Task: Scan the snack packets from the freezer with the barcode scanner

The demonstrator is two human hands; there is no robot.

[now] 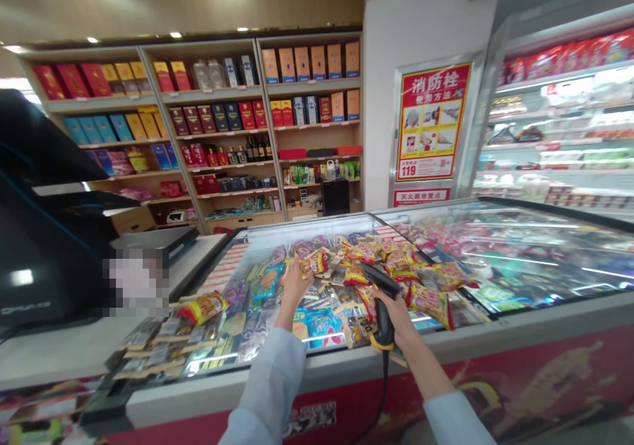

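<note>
A black handheld barcode scanner point(384, 323) with yellow trim at its base is gripped in my right hand point(396, 309), its cord hanging down over the freezer's front. Farther left, my left hand point(295, 281) has its fingers closed at a red-and-yellow snack packet point(316, 261). Both hands are above the glass top of a chest freezer point(257, 339). Around them lie many similar packets point(430, 301) and flat clear packs with brown contents, spread loosely over the glass. Another red-and-yellow packet point(203, 308) rests on a pile of flat packs point(158, 347) at the left.
A counter point(44, 356) with a dark checkout machine point(44, 253) stands to the left. Shelves point(218, 141) of boxes and bottles line the back wall. A red fire-hydrant sign point(433, 125) and a lit display fridge point(559, 135) are at the right.
</note>
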